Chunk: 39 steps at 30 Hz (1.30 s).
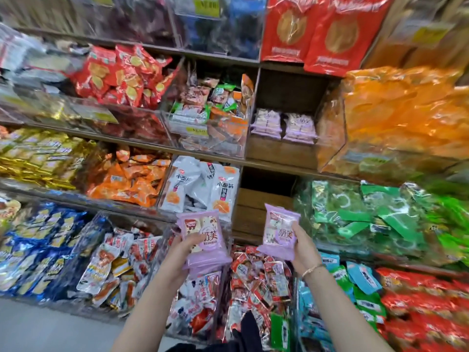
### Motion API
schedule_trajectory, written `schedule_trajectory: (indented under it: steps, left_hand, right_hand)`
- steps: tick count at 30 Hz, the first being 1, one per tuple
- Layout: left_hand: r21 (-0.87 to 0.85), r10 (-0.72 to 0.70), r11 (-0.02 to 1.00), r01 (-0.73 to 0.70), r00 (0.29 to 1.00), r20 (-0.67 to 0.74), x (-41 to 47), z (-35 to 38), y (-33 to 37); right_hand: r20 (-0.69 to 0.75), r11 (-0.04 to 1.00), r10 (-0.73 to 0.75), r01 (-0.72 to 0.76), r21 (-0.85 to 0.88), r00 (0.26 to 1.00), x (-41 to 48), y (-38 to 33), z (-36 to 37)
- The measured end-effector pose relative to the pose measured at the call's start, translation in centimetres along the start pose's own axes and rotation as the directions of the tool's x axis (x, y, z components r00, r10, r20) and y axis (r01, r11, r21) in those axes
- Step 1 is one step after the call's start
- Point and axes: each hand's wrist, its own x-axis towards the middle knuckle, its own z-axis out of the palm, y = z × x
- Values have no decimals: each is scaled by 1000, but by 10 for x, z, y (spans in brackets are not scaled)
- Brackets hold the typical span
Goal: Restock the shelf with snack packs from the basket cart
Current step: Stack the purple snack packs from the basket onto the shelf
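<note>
- Purple snack packs (203, 241) are resting in your left hand (184, 252). Your thumb is pressing on the top face and your fingers are curling underneath, gripping what looks like a small stack rather than one pack.
- Your right hand (305, 248) is pinching a single purple pack (279, 231) at its lower edge, thumb in front and fingers behind, and holding it nearly upright.
- You are holding both loads with the printed faces toward you, probably so you can match them to their slot before placing them.
- Both hands are hovering in front of the shelf, below the slot these packs seem to belong in.
- Above your hands, a wooden compartment (286, 95) is holding two short stacks of matching purple packs (283, 125) at its front edge, with room showing above them.
- Just behind your hands, a lower wooden compartment (261, 204) is showing its plank back.
- White pouches (203, 184) are filling the clear bin to its left, and green packs (368, 214) are crowding the bin to its right.
- Large orange bags (401, 118) are bulging beside the purple slot.
- Red sachets (261, 273) are heaped in the bin under your wrists.
- Nothing of the basket cart is showing.
</note>
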Motion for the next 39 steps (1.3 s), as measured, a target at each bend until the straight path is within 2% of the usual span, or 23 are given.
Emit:
schedule_trajectory:
  steps: [4,8,11,15,20,24,27,31,36,39]
  left_hand:
    - [-21,37,999,-36,999,38,23,13,22]
    - [-42,40,998,-39,998,42,44,22,44]
    - [-45,69,997,-67,997,42,53,25,59]
    - [-65,78,995,-76,997,29,65,25,70]
    - [-51,50,998,-49,998,22,75,20,75]
    - [-103,51,994,-42,995,87,80,17,74]
    - [-124,47,992,-33,992,114,81,20,73]
    - [-96,36,995,-25,993,116,81,25,70]
    - [-57,2,998,2,998,70,79,27,68]
    - [-39,-5,999,8,998,64,77,25,67]
  right_hand:
    - [-42,958,-234,223,-180,971,26,-43,36]
    - [17,919,-314,309,-244,949,57,-100,83]
    - [42,906,-362,362,-220,931,90,-139,110]
    - [10,916,-353,347,-202,936,127,-179,148]
    - [-81,954,-294,287,-81,952,159,-196,174]
    - [-80,931,-353,340,-135,932,158,-186,176]
    - [-30,840,-475,443,-313,879,158,-172,164]
    - [7,618,-638,517,-592,770,161,-166,151]
    - [18,370,-729,416,-831,684,171,-176,165]
    - [29,237,-770,327,-915,637,175,-186,179]
